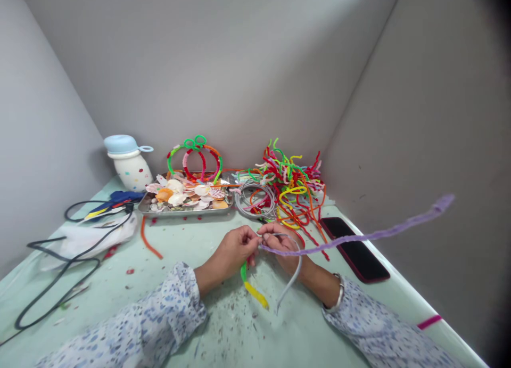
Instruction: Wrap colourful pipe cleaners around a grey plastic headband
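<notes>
Both hands have their fingertips pinched together over the desk [223, 330]: the left hand [236, 251] at one end of a purple pipe cleaner [383, 234], the right hand [276, 242] on a grey wire [295, 274]. A green-and-yellow length [255, 294] below looks already wrapped; the visible grey is bare and most of the purple unwound, so I'd judge plenty remains. The pale green desk cover is speckled with stains, and plain grey walls [239, 91] box it in.

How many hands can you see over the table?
2. The left hand is at the near end of the purple fuzzy stick; the right hand is right beside it. Both show, though some fingers are hidden.
</notes>
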`<state>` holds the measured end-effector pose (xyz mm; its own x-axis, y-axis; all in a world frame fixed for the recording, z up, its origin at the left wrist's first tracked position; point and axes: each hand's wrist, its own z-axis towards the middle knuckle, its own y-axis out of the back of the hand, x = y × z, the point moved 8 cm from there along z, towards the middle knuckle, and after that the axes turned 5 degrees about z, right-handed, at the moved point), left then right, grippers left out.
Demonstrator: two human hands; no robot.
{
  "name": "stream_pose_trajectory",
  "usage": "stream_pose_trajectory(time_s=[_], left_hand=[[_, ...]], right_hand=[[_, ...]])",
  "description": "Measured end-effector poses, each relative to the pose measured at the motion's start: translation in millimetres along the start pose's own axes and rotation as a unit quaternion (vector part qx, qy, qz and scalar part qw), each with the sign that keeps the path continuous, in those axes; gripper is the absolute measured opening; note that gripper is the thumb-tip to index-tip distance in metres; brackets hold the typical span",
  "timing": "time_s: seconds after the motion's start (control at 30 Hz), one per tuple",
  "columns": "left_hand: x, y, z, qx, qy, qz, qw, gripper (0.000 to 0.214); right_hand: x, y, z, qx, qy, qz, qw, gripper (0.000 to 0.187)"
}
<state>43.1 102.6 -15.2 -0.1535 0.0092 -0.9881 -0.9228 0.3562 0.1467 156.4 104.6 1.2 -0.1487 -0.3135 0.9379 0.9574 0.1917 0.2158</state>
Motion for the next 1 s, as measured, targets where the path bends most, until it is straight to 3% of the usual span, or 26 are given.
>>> stream_pose_trajectory(time_s=[0.33,0.63,1.0], left_hand=[[-3.9,0.6,-3.9,0.007,0.033,-0.063,0.997,0.027],[0.8,3.8,-1.3,-0.013,0.001,0.021,1.0,0.025],[0.3,7.6,-2.3,-0.046,-0.026,0.101,0.993,0.021]], right_hand=[[10.4,5.4,-0.4,-0.028,0.004,-0.031,0.999,0.016],[1.7,0.8,1.6,-0.009,-0.018,0.02,1.0,0.015],[-0.4,0.3,2.6,-0.017,-0.02,0.013,1.0,0.018]])
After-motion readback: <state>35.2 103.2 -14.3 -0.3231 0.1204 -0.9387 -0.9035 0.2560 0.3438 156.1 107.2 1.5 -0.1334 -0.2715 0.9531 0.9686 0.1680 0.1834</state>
